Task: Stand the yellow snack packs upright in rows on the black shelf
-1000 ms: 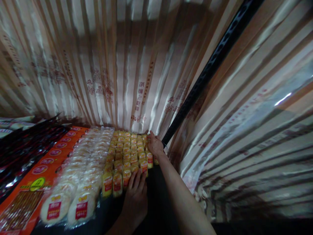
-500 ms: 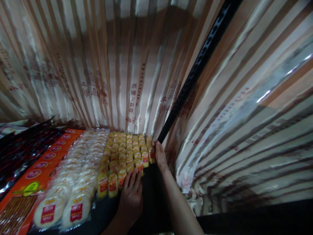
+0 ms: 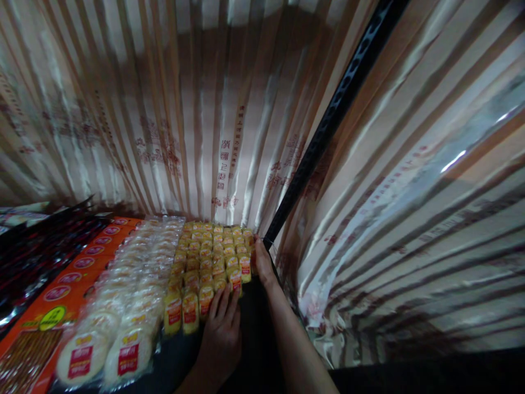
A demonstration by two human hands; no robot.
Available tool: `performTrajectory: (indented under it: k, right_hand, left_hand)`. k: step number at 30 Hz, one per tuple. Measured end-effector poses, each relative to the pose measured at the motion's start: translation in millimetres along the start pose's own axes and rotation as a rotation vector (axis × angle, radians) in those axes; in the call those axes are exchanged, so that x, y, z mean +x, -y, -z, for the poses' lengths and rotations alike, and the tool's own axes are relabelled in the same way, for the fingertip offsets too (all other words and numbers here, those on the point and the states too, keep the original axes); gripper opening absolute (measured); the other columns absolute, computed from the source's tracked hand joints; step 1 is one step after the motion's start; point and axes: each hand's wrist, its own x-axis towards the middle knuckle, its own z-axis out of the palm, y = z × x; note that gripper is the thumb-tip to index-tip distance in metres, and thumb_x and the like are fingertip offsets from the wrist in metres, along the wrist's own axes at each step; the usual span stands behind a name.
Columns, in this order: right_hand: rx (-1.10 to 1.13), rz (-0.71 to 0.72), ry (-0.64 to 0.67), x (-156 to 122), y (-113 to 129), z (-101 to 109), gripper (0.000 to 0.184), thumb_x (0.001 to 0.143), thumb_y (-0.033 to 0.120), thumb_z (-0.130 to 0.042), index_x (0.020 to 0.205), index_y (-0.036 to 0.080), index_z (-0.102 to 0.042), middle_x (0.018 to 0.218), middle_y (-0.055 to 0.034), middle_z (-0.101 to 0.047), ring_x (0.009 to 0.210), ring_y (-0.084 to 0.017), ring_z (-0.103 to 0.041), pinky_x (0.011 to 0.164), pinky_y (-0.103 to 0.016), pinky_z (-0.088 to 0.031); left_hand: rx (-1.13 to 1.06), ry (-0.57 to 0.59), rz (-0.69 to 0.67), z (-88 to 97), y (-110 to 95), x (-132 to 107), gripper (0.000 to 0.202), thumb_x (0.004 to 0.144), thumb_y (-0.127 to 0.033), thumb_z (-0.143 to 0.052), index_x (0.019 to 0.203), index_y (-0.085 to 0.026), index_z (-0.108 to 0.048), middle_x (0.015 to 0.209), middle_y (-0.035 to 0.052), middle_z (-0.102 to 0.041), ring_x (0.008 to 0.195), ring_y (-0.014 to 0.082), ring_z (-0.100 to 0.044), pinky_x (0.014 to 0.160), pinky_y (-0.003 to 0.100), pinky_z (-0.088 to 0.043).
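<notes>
Rows of small yellow snack packets (image 3: pixel 205 262) with red labels stand packed together on a dark shelf (image 3: pixel 254 328). My left hand (image 3: pixel 221 334) lies flat with its fingers stretched against the front packets of the right rows. My right hand (image 3: pixel 260 260) reaches further back, its edge pressed against the right side of the packet block near a black perforated shelf upright (image 3: pixel 328 120). The right hand's fingers look straight and hold nothing.
Left of the yellow packets lie rows of round white cakes in clear wrap (image 3: pixel 123 306), then orange packages (image 3: pixel 69 279) and dark red packs (image 3: pixel 28 257). Striped glossy bags (image 3: pixel 184 109) hang behind and to the right (image 3: pixel 410 219).
My right hand slid from the top of the rear packets down to their right side by the upright. The left hand stayed at the front packets. The view shifted slightly.
</notes>
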Motion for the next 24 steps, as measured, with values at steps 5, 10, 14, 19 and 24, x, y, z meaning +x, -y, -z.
performTrajectory:
  k: [5, 10, 14, 19, 24]
  right_hand:
    - [0.022, -0.065, 0.034, -4.0, 1.5, -5.6, 0.076, 0.083, 0.068, -0.017, 0.138, 0.018, -0.033, 0.143, -0.0071, -0.034, 0.133, -0.017, -0.028, 0.111, -0.037, -0.018]
    - [0.017, -0.037, 0.057, -10.3, 9.6, -9.1, 0.078, 0.083, 0.068, -0.015, 0.14, 0.016, -0.026, 0.147, -0.0077, -0.027, 0.135, -0.018, -0.022, 0.111, -0.039, -0.015]
    - [-0.05, -0.011, 0.072, -10.3, 12.3, -7.6, 0.078, 0.084, 0.067, -0.017, 0.14, 0.014, -0.026, 0.146, -0.0105, -0.028, 0.135, -0.019, -0.022, 0.112, -0.038, -0.015]
    - [-0.166, -0.01, 0.083, -3.3, 9.0, -1.2, 0.074, 0.085, 0.064, -0.012, 0.136, 0.015, -0.036, 0.145, -0.0083, -0.031, 0.134, -0.018, -0.022, 0.111, -0.035, -0.016]
    - [-0.118, 0.015, 0.008, -3.4, 6.9, -0.4, 0.068, 0.086, 0.061, -0.02, 0.135, 0.016, -0.036, 0.14, -0.0093, -0.038, 0.13, -0.02, -0.03, 0.108, -0.038, -0.022]
  left_hand:
    - [0.004, -0.006, 0.001, -1.2, 0.3, -0.5, 0.033, 0.076, -0.011, -0.039, 0.099, -0.012, -0.063, 0.135, 0.0091, -0.047, 0.131, 0.029, -0.03, 0.106, 0.051, -0.032]
    - [0.003, 0.004, -0.004, -0.4, 0.2, -0.6, 0.033, 0.076, -0.013, -0.04, 0.099, -0.012, -0.063, 0.134, 0.0097, -0.047, 0.131, 0.0294, -0.03, 0.106, 0.051, -0.032]
    - [0.0, 0.006, 0.002, 1.0, 0.0, 0.5, 0.033, 0.076, -0.012, -0.039, 0.099, -0.012, -0.063, 0.134, 0.0093, -0.048, 0.132, 0.0289, -0.029, 0.106, 0.051, -0.031]
    - [0.011, 0.003, -0.013, 3.4, -1.0, 1.8, 0.035, 0.076, -0.01, -0.038, 0.101, -0.012, -0.063, 0.134, 0.0094, -0.048, 0.133, 0.0272, -0.028, 0.107, 0.05, -0.03]
    - [0.026, 0.025, -0.015, 5.5, -1.5, 2.9, 0.034, 0.078, -0.012, -0.039, 0.104, -0.01, -0.062, 0.135, 0.01, -0.047, 0.133, 0.0269, -0.027, 0.108, 0.048, -0.029]
